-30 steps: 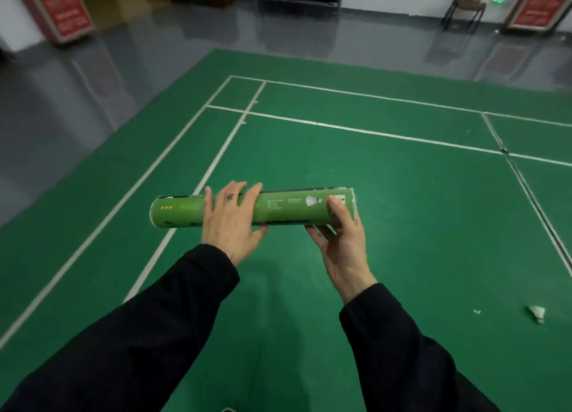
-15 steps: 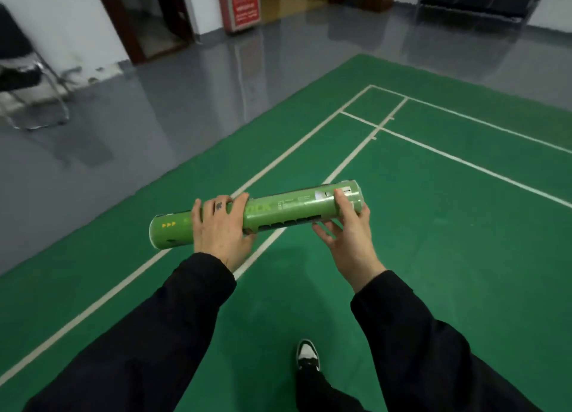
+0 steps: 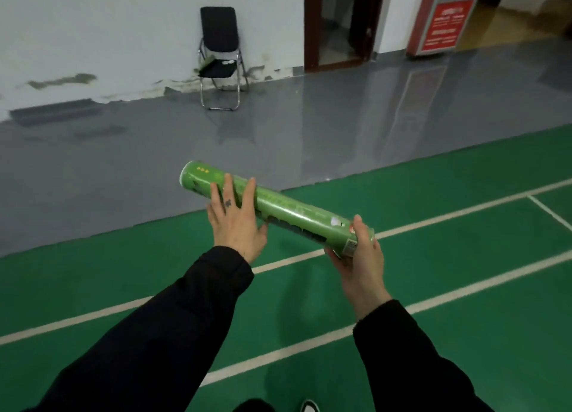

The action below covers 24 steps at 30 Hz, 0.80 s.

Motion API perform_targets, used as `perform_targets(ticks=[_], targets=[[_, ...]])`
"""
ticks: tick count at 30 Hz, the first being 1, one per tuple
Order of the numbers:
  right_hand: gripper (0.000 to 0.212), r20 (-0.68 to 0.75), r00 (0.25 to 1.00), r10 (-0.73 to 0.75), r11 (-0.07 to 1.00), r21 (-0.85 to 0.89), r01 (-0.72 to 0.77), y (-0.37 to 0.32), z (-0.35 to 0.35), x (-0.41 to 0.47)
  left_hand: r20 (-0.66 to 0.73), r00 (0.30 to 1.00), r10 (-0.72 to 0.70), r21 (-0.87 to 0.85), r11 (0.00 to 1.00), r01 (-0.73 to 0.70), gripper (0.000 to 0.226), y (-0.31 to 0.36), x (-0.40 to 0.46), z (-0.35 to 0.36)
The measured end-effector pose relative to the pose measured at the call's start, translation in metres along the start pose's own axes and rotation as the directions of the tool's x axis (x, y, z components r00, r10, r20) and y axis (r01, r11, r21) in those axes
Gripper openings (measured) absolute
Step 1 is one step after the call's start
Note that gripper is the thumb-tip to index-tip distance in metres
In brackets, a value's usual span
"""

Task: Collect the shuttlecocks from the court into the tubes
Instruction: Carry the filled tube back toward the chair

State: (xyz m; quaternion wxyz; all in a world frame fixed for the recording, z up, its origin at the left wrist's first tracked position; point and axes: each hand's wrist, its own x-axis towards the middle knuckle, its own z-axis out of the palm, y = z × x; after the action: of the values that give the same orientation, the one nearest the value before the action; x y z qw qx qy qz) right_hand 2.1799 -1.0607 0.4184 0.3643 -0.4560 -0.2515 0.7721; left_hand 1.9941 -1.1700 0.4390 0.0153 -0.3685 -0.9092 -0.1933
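A long green shuttlecock tube [image 3: 297,213] is held in front of me over the court's edge. It slants, with the left end higher and farther away. My left hand [image 3: 236,223] holds it near the left end, fingers laid across the tube and thumb underneath. My right hand [image 3: 360,257] grips the right end, thumb on top and fingers below. No shuttlecock shows on the green court [image 3: 464,288].
A grey floor [image 3: 123,170] lies beyond the court. A black folding chair [image 3: 220,34] stands against the white wall, with a greenish object and small white things on its seat. A doorway [image 3: 340,25] and a red sign stand [image 3: 442,25] are at the back right. My shoe [image 3: 309,407] shows at the bottom.
The view has swung left from the court to the wall and chair. The tube has tilted, its left end rising and moving away. Both hands stay on it.
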Motion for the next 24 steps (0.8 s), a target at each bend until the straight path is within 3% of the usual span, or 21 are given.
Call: perform_targets(ticks=[2,4,7,10,12,15,19,24], targets=[[0.056,0.006,1.000,0.010,1.000,-0.006,-0.010,-0.012,0.034,0.035,-0.010,0.995,-0.097,-0.202,0.975,0.093,0.098,-0.005,0.040,0.006],[0.057,0.010,1.000,0.012,1.000,-0.013,-0.012,-0.019,0.066,0.071,0.049,0.971,-0.235,-0.477,0.848,0.229,0.101,-0.012,0.082,0.021],[0.059,0.057,0.998,0.030,0.999,-0.017,-0.029,-0.018,0.116,0.128,0.241,0.892,-0.381,-0.769,0.486,0.415,0.099,-0.020,0.149,0.051],[0.058,0.164,0.986,0.042,0.999,-0.037,-0.036,-0.009,0.171,0.188,0.421,0.854,-0.305,-0.859,0.168,0.483,0.086,-0.017,0.227,0.080],[0.055,0.204,0.977,0.063,0.995,-0.093,-0.045,-0.005,0.211,0.226,0.456,0.847,-0.275,-0.875,0.034,0.482,0.080,-0.015,0.285,0.093],[0.051,0.274,0.951,0.141,0.969,-0.235,-0.076,-0.011,0.266,0.284,0.426,0.854,-0.298,-0.894,0.007,0.448,0.081,-0.024,0.370,0.105],[0.049,0.336,0.895,0.295,0.878,-0.464,-0.116,-0.041,0.334,0.363,0.419,0.853,-0.311,-0.882,0.083,0.464,0.075,-0.037,0.477,0.108],[0.049,0.394,0.814,0.427,0.797,-0.589,-0.133,-0.071,0.422,0.470,0.434,0.849,-0.303,-0.872,0.097,0.481,0.060,-0.054,0.606,0.130]])
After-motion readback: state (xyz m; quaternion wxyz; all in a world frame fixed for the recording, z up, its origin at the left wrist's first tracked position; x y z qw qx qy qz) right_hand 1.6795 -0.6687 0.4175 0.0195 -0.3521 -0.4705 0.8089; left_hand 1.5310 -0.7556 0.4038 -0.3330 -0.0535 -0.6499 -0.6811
